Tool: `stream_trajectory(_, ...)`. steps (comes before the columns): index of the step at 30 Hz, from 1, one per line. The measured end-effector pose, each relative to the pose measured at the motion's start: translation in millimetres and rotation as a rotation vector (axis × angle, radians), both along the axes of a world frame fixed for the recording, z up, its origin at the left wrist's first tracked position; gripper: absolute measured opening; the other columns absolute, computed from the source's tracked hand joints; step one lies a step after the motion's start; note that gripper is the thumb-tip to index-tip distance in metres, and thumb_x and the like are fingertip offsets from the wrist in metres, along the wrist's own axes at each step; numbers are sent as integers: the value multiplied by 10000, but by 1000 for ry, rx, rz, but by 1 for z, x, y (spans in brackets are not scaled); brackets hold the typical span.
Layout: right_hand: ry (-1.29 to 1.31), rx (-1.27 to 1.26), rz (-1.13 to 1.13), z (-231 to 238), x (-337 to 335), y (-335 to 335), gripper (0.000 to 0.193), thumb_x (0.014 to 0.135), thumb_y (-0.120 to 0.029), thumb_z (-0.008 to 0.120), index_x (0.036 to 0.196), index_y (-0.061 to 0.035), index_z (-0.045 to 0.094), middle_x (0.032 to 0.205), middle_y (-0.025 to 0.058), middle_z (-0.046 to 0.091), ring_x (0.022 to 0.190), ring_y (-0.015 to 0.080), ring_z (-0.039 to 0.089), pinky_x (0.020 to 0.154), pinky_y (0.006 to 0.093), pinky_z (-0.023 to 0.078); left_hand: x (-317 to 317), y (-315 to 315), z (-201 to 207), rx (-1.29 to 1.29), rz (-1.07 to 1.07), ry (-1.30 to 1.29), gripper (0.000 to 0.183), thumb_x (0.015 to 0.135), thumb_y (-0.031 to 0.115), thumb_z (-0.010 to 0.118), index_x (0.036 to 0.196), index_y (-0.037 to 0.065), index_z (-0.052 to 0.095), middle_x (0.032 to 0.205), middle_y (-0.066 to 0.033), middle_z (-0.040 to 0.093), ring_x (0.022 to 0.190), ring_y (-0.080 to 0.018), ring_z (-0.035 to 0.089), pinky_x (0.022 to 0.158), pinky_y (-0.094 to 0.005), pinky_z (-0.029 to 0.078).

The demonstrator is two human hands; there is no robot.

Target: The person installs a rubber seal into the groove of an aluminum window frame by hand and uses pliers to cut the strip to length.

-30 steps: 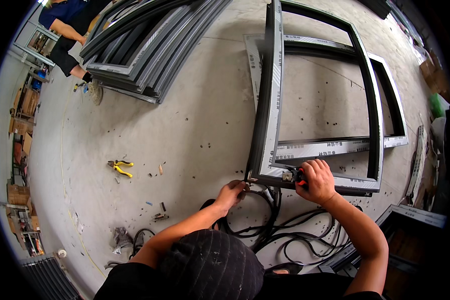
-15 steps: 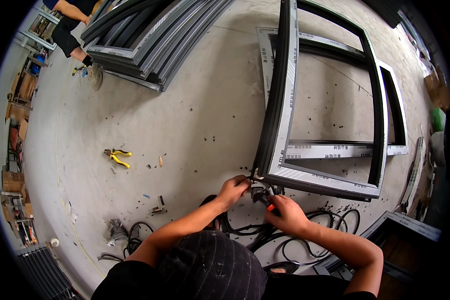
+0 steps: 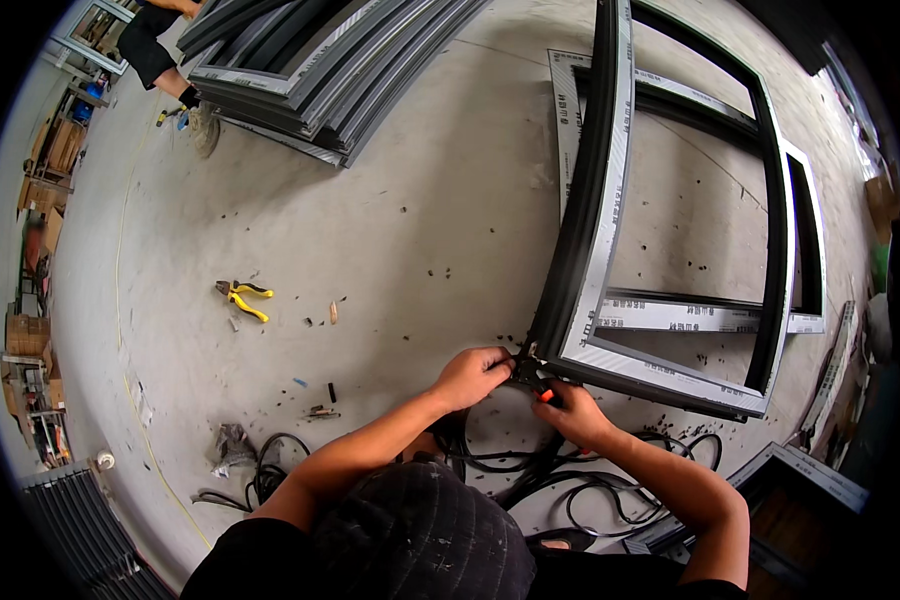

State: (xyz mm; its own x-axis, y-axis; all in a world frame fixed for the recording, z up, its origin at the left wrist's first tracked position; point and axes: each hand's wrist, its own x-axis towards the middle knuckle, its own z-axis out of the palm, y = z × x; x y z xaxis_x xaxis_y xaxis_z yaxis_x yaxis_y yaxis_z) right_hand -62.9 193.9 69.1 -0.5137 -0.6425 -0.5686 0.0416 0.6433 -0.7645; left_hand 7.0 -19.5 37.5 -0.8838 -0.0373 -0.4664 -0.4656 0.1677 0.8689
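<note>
At the near left corner of a dark grey metal window frame point(image 3: 610, 215), both my hands meet. My left hand point(image 3: 473, 378) is closed, its fingertips pinching a thin black rubber strip at that corner; the fingers largely cover it. In my right hand point(image 3: 580, 415) is a black hand tool point(image 3: 544, 393) with orange-red on its handle. The tool's dark head sits against the corner, right beside my left fingertips. Its exact kind is hard to make out. Loops of black rubber strip point(image 3: 610, 478) lie on the floor below my hands.
Yellow-handled pliers point(image 3: 245, 297) lie on the floor at left, amid small black scraps. A second frame point(image 3: 567, 110) rests under the first. Stacked frames point(image 3: 320, 110) stand at the far left, beside another person's leg point(image 3: 168, 80). Another frame point(image 3: 820, 475) is at near right.
The tool has come up to the frame's corner, and my right hand has moved in toward my left. The whole view has shifted slightly, with the frames now further right.
</note>
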Motion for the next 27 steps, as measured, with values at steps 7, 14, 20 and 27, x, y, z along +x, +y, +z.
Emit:
stream_trajectory(7, 118, -9, 75, -6, -3, 4, 329, 800, -266, 630, 1035, -38, 597, 891, 184, 649, 820, 359, 627, 730, 400, 492, -11, -4, 24, -291, -182, 14, 220, 878, 278, 563, 886, 80, 659, 771, -131, 630, 709, -313, 606, 626, -387, 459)
stream_trajectory(14, 222, -22, 114, -5, -4, 3, 294, 796, -247, 626, 1016, -54, 601, 861, 180, 648, 776, 374, 623, 684, 427, 495, -16, -7, 28, -444, -289, 99, 219, 868, 268, 567, 828, 65, 641, 753, -129, 626, 727, -346, 595, 620, -425, 454)
stream_trajectory(20, 285, -2, 135, -7, -2, 2, 306, 777, -233, 638, 1027, -59, 607, 870, 183, 647, 805, 376, 622, 698, 438, 499, -15, -7, 21, -490, -308, 122, 211, 860, 259, 563, 827, 67, 644, 776, -135, 637, 759, -358, 605, 641, -453, 461)
stream_trajectory(27, 333, 15, 100, -8, 3, 0, 291, 762, -233, 644, 986, -52, 608, 856, 184, 638, 822, 378, 615, 707, 445, 497, -16, -9, 23, -503, -342, 99, 190, 858, 245, 552, 861, 87, 659, 782, -132, 648, 765, -369, 607, 656, -457, 466)
